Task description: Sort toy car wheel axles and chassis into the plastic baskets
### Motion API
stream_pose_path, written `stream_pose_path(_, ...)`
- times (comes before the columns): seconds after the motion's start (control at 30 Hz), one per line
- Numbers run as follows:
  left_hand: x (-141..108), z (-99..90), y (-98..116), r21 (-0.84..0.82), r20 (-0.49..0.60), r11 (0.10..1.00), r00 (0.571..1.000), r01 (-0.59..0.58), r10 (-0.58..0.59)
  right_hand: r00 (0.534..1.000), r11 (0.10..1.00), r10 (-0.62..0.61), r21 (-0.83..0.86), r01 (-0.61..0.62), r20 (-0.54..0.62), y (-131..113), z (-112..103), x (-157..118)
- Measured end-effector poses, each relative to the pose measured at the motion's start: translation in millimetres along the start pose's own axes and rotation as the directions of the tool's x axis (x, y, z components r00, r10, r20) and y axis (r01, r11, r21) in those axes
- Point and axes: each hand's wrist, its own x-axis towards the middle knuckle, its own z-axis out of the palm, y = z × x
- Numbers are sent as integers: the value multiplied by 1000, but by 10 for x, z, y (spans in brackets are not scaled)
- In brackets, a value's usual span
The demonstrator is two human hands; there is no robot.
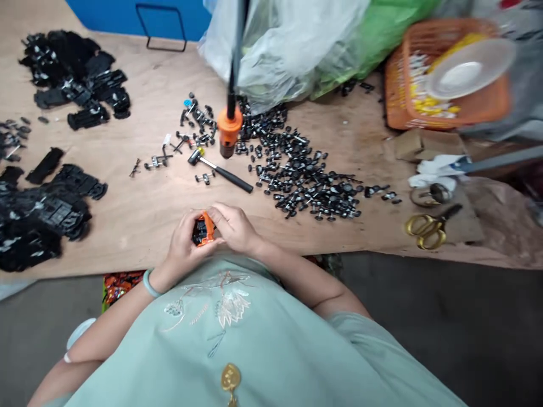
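Observation:
Between both hands, close to the table's front edge, is an orange and black toy car body (pixel 205 228). My left hand (pixel 183 236) wraps its left side, and my right hand (pixel 236 227) grips it from the right; some fingertips are hidden behind it. Just beyond lies a small hammer (pixel 227 176) with a black handle and a yellow-marked head. An orange electric screwdriver (pixel 229 129) hangs upright above the table behind the hammer. Small wheel-and-axle sets (pixel 316 183) are heaped to the right of the hands.
Black plastic chassis parts (pixel 63 203) pile up at left, with another pile (pixel 80 73) behind. At right are gold-handled scissors (pixel 428 229), a tape roll (pixel 432 195) and an orange basket (pixel 458 116). Plastic bags (pixel 297 45) and a blue box (pixel 114 17) stand at the back.

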Motion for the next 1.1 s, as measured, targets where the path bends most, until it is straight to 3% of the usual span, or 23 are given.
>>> stream_pose_path(0.1,-3,86,81,-322,-16,928,979,187,-203,987,967,-129,-233,104,-96,-30,-25,-57)
stream_pose_path(0.17,85,3,110,-551,-54,787,929,278,-366,954,902,-249,-399,166,-165,11,-157,-131)
stream_pose_path(0.27,278,-223,115,-784,-182,585,822,209,-539,890,864,-318,-486,131,-327,138,-441,-279)
stream_pose_path(0.33,351,-271,118,-816,-115,527,828,236,-549,888,930,-217,-362,63,-405,233,-542,-367)
stream_pose_path(0.4,354,-164,123,-801,39,502,865,327,-501,914,999,1,-47,-22,-405,331,-493,-427)
stream_pose_path(0.43,341,-67,122,-794,104,489,873,362,-477,921,985,126,158,-71,-370,385,-419,-445)
stream_pose_path(0.53,318,227,88,-778,185,471,868,415,-460,884,767,395,619,-168,-249,570,-166,-431)
stream_pose_path(0.6,361,324,51,-773,222,446,851,451,-476,857,713,451,678,-177,-249,688,-133,-338)
stream_pose_path(0.7,507,325,13,-764,345,371,819,529,-458,834,842,421,496,-212,-358,802,-449,-3)
stream_pose_path(0.8,669,331,8,-754,447,292,785,588,-428,769,947,304,91,-308,-563,848,-1060,565)
stream_pose_path(0.9,812,465,25,-747,466,265,764,610,-445,716,837,259,-220,-502,-648,896,-1627,1183)
stream_pose_path(0.97,929,611,44,-732,457,301,768,612,-449,702,714,348,-310,-628,-621,965,-1877,1488)
stream_pose_path(1.03,1091,763,68,-722,406,379,798,579,-445,700,624,455,-364,-691,-550,1068,-2039,1646)
stream_pose_path(1.1,1305,899,94,-713,330,474,844,517,-423,719,610,510,-390,-689,-473,1189,-2159,1663)
